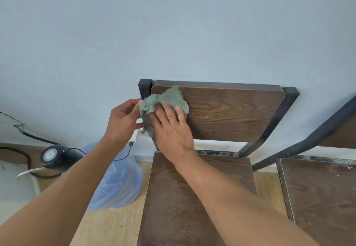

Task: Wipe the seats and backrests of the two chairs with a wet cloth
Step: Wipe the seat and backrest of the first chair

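A green-grey cloth (169,99) lies crumpled against the left end of the dark wooden backrest (231,111) of the chair in front of me. My right hand (171,128) presses flat on the cloth, fingers spread. My left hand (123,120) pinches the cloth's left edge beside the black frame post (144,88). The chair's wooden seat (173,203) stretches below my right forearm. A second chair stands at the right; its seat (323,197) shows white specks, and only a corner of its backrest (344,136) is visible.
A blue water jug (119,184) with a black pump dispenser (55,157) and cable stands on the wooden floor left of the chair. A pale blue wall (173,34) rises directly behind both chairs. A white object (15,184) sits at far left.
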